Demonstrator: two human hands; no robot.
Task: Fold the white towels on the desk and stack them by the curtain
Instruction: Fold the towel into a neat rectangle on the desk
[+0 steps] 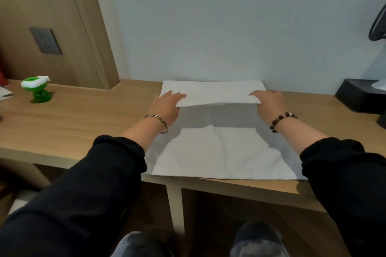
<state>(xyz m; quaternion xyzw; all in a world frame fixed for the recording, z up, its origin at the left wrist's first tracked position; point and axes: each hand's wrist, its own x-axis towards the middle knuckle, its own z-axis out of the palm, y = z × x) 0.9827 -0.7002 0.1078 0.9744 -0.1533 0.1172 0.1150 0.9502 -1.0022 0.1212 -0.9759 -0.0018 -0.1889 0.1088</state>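
Observation:
A white towel (217, 152) lies spread on the wooden desk (83, 119), reaching from the front edge to the wall. Its far part is lifted and turned back toward me as a flap. My left hand (167, 104) pinches the flap's left corner, fingers on top and thumb beneath. At the flap's right corner my right hand (269, 102) holds it the same way. The flap hangs a little above the towel and casts a shadow on it. No curtain is in view.
A green and white toy (37, 88) stands at the desk's far left. A black tissue box (359, 96) sits at the far right by the wall. A wall socket (46, 40) is on the wooden panel at left. A desk leg (175, 204) stands below the front edge.

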